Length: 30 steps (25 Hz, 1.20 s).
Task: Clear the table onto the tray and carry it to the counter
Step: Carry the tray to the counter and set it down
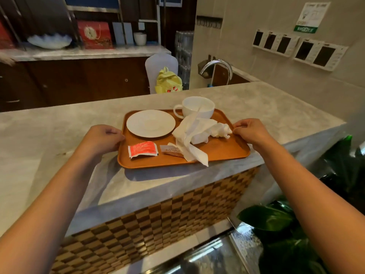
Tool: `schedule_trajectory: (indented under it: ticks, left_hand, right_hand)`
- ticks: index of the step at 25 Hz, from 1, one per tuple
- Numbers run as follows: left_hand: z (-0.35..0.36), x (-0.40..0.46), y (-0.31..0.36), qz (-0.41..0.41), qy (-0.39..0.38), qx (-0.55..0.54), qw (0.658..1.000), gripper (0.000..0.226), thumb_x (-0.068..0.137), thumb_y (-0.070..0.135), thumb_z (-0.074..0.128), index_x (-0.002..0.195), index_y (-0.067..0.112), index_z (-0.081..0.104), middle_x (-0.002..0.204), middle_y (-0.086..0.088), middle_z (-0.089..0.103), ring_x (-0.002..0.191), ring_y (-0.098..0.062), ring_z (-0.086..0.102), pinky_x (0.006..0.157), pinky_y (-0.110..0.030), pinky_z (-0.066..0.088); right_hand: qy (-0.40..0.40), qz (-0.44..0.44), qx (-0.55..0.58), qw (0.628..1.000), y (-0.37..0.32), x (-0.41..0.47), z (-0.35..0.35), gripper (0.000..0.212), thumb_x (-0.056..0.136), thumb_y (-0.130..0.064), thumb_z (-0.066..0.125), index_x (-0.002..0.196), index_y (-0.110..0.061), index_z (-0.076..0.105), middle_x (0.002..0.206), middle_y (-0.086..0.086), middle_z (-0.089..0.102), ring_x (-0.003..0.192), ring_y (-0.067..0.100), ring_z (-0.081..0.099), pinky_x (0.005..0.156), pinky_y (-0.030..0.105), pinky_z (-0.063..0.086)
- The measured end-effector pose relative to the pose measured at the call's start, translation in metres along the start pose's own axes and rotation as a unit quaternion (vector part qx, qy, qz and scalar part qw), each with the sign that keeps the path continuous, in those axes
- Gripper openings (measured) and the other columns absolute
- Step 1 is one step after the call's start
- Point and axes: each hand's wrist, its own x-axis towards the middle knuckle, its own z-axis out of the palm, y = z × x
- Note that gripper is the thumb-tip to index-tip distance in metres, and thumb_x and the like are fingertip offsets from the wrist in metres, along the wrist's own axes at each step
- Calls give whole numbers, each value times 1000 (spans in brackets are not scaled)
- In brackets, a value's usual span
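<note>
Tray (219, 153) w/ 1 cup (197, 106), 1 saucer (151, 123), 2 packets; both hands' fingers curled gripping rims.

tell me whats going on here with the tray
A person grips an orange tray by its two short sides, left hand on one edge and right hand on the other. The tray sits on a marble counter, near its front edge. On it are a white saucer, an empty white cup, crumpled napkins, a red sachet and a brown packet. The clearing looks done.
</note>
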Motion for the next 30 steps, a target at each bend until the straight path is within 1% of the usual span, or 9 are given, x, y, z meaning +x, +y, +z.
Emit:
schedule_trajectory:
  ticks: [3, 5, 6, 11, 14, 18, 23, 27, 30]
  left_hand:
    - [17, 25, 9, -19, 12, 12, 1000, 16, 86, 4, 57, 72, 9, 62, 81, -8, 60, 78, -21, 58, 65, -31, 49]
    - [27, 37, 11, -34, 28, 32, 999, 9, 87, 7, 57, 85, 7, 65, 91, -10, 61, 87, -24, 57, 77, -39, 51]
    - [31, 42, 12, -36, 33, 43, 998, 11, 87, 8, 57, 92, 6, 67, 95, -10, 60, 88, -24, 57, 80, -40, 51]
    - [53, 57, 14, -41, 43, 73, 996, 18, 89, 10, 55, 103, 5, 67, 97, -9, 60, 84, -21, 54, 72, -34, 46]
    - [61, 62, 9, -49, 44, 71, 995, 20, 89, 9, 56, 105, 4, 67, 101, -11, 64, 86, -23, 57, 72, -35, 47]
    - [66, 66, 8, -26, 47, 105, 993, 20, 88, 6, 55, 103, 2, 68, 99, -15, 65, 82, -23, 56, 72, -34, 44]
    - [66, 67, 9, 12, 50, 167, 985, 23, 87, 8, 59, 107, 2, 67, 108, -17, 68, 82, -20, 54, 78, -35, 45]
    - [64, 67, 9, 34, 59, 178, 982, 22, 85, 8, 62, 104, 0, 68, 106, -17, 69, 79, -20, 55, 75, -34, 45]
    - [63, 67, 11, 63, 38, 237, 969, 22, 86, 11, 61, 104, 1, 69, 105, -18, 69, 79, -20, 54, 75, -33, 44]
  right_hand:
    - [-7, 1, -3, 1000, 0, 30, 7, 16, 80, 1, 57, 87, -8, 69, 89, 13, 64, 84, 25, 59, 75, 38, 52]
    - [-11, -2, -6, 1000, 0, 48, 11, 16, 79, 2, 57, 84, -8, 69, 87, 13, 65, 83, 25, 59, 79, 42, 52]
    - [-15, -1, -8, 1000, 0, 55, 12, 16, 79, 3, 57, 82, -8, 69, 87, 13, 65, 83, 25, 59, 80, 42, 53]
    - [-9, 5, -25, 1000, 5, 79, 17, 20, 80, 2, 56, 92, -5, 71, 96, 18, 68, 88, 31, 63, 82, 45, 56]
    - [11, 2, -28, 1000, 7, 85, 22, 24, 81, 2, 55, 98, -4, 70, 103, 21, 69, 95, 35, 63, 85, 47, 55]
    - [23, -28, -72, 997, 6, 89, 25, 26, 83, 3, 53, 103, -1, 70, 110, 20, 68, 101, 33, 62, 85, 40, 53]
    - [11, -49, -110, 993, 9, 89, 25, 24, 83, 4, 54, 100, 0, 71, 108, 21, 69, 99, 34, 62, 80, 37, 50]
    - [10, -68, -131, 989, 10, 91, 22, 21, 81, 2, 58, 97, 0, 72, 105, 20, 70, 98, 32, 63, 76, 34, 49]
    - [13, -117, -178, 977, 13, 91, 23, 20, 82, -1, 58, 96, 2, 72, 102, 21, 71, 96, 33, 63, 73, 32, 47]
